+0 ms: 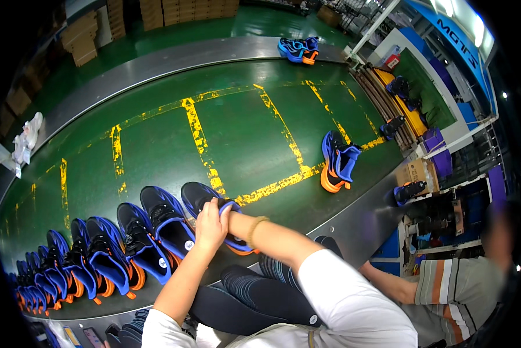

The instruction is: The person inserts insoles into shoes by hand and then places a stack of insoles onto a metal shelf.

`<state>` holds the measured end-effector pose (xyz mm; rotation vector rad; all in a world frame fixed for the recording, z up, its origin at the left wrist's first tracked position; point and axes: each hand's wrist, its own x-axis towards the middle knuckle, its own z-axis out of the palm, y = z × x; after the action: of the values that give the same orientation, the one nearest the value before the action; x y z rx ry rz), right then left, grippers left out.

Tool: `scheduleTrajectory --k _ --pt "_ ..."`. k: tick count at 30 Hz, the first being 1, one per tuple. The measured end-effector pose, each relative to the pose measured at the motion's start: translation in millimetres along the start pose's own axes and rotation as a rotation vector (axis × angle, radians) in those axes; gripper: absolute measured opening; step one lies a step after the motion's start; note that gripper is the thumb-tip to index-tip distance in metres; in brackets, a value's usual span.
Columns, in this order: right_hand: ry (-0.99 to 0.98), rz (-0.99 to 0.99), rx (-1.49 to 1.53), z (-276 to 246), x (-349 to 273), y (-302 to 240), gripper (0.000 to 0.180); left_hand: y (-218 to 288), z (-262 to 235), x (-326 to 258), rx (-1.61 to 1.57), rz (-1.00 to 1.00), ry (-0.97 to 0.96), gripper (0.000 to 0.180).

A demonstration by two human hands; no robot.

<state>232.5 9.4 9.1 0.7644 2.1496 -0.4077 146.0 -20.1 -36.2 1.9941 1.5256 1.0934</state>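
A black and blue shoe (198, 195) with an orange sole lies on the green conveyor belt (243, 133), at the right end of a row of matching shoes. My left hand (211, 223) reaches up from the lower left and closes over the shoe's collar. My right hand (232, 216), with a yellowish band on the wrist, comes in from the right and grips the shoe's heel end. The left hand covers part of it.
The row of shoes (121, 243) runs left along the belt's near edge. A shoe pair (338, 162) stands mid-belt on the right, and another pair (298, 49) at the far edge. Dark shoe uppers (254, 290) lie on my lap. A person in a striped shirt (451, 284) sits at the right.
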Motion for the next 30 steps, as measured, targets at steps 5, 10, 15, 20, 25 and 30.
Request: scheduleTrajectory --k 5,10,15,20,25,30 --pt "0.333 -0.100 -0.103 50.7 13.9 8.3 0.027 -18.8 0.7 4.0 -0.068 -0.159 0.018 0.032" --pt "0.372 -0.087 -0.449 69.0 27.2 10.0 0.027 -2.3 -3.0 23.0 -0.155 -0.349 0.141 0.038" --pt "0.225 -0.197 -0.169 41.1 -17.3 15.6 0.032 -14.4 -14.1 19.1 0.328 0.158 0.098 0.025" --pt "0.318 -0.090 0.100 64.5 -41.2 3.4 0.044 -6.9 -15.2 19.6 0.339 0.246 -0.119 0.028" --pt "0.751 -0.065 0.267 84.1 -60.1 -7.1 0.028 -12.0 -25.7 11.2 0.353 0.186 -0.249 0.021" --pt "0.896 0.128 0.374 132.0 -99.4 -21.0 0.017 14.1 -30.9 -12.9 0.322 0.406 -0.169 0.017"
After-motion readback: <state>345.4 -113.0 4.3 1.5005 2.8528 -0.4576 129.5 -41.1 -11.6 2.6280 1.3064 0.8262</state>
